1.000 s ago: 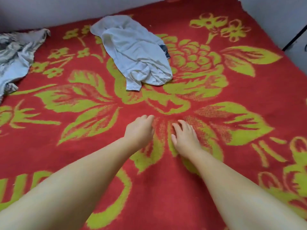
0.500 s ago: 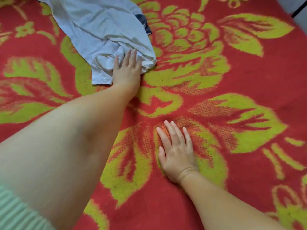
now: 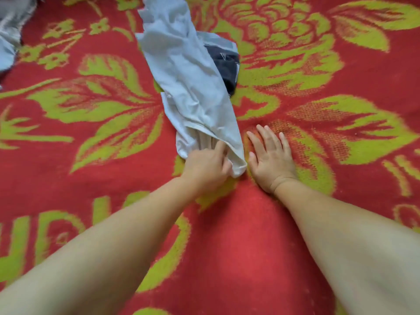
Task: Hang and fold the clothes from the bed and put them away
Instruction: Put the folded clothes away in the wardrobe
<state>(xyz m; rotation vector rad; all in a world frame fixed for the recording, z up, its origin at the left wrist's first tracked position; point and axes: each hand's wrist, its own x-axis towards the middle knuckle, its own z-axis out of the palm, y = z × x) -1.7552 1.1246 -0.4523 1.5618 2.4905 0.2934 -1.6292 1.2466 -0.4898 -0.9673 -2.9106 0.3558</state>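
left hand point(image 3: 205, 165) at centre of frame, fingers curled, grasping near end of pale blue-white garment point(image 3: 188, 87). garment stretched in long crumpled strip from top centre down to centre, lying on red blanket point(image 3: 238, 246) w/ yellow-green flower pattern. dark navy patch point(image 3: 227, 67) w/ white marks showing at garment's right edge, upper centre. right hand point(image 3: 270, 161) just right of garment's near end, palm flat on blanket, fingers straight & spread, holding nothing. grey-blue cloth point(image 3: 11, 30) bunched at upper left corner, well apart from hands.
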